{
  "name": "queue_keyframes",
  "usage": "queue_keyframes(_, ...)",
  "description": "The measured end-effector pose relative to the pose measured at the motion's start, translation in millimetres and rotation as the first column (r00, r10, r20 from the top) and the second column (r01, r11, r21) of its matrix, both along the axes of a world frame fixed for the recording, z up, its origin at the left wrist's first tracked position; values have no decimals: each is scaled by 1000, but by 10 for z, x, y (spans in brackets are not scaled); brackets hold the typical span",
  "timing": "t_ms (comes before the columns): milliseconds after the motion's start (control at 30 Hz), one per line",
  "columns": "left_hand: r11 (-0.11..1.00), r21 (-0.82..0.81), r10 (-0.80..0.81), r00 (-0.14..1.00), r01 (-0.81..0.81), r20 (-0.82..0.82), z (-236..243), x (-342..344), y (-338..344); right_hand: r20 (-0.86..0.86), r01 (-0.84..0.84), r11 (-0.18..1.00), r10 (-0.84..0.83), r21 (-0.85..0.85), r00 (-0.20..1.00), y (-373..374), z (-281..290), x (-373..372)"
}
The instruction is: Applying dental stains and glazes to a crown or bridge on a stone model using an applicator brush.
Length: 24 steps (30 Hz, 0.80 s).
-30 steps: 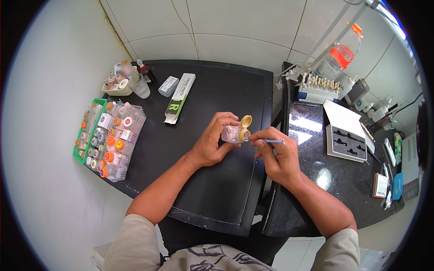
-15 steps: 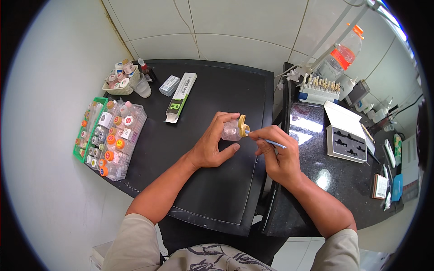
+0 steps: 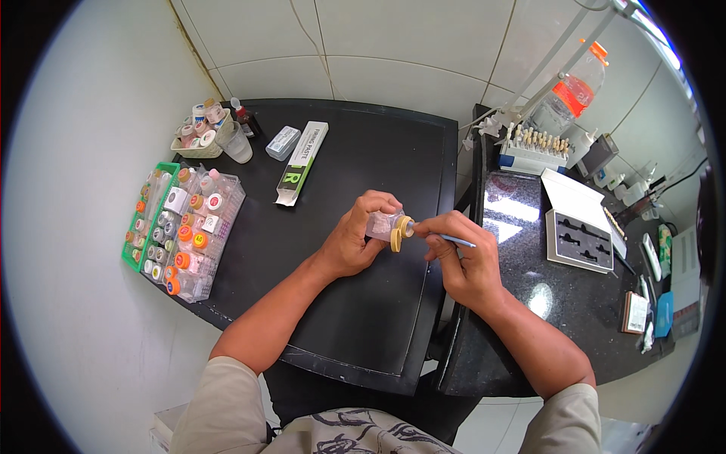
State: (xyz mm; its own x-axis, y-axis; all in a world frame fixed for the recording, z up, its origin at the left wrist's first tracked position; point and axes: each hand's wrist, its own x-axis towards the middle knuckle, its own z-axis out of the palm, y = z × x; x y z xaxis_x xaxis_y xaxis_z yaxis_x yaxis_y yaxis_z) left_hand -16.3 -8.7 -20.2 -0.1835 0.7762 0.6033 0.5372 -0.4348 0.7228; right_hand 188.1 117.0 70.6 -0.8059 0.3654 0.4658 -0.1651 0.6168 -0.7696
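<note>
Over the black table, my left hand (image 3: 354, 236) is closed round a small clear plastic jar (image 3: 380, 225) tilted with its mouth toward the right. Its yellow flip cap (image 3: 396, 240) hangs open on the lower side of the neck. Between the fingertips of my right hand (image 3: 463, 246) is a slim light-blue tool (image 3: 457, 240), its tail end pointing right. The tool's front end is hidden by my fingers, right at the jar's mouth. Whether the tip reaches inside I cannot tell.
A long white-and-green box (image 3: 302, 163) and a small grey box (image 3: 283, 144) lie ahead. At left stand a clear basket (image 3: 198, 234) of capped jars and a green tray (image 3: 151, 219). The right counter carries a tooth shade guide (image 3: 535, 147) and an open case (image 3: 581, 242).
My left hand has turned the jar, so the flip cap swung from above the mouth to below it. My right hand has barely shifted.
</note>
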Motion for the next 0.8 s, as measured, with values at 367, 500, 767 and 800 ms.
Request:
queue_keyframes(367,997,-77,-13,1000,11,-22,263,65,-84,98,38,989,-24,-141,995,20,50,26)
queue_keyframes(500,991,-134,3,999,1,35,293,82,-102,29,49,996,-47,-73,998,3,50,-3)
queue_keyframes(767,997,-79,-15,1000,14,-4,139,40,-23,142,67,980,-41,-189,989,40,37,39)
queue_keyframes(800,997,-79,-14,1000,14,-5,94,30,-4,96,61,991,-49,-121,994,25,40,30)
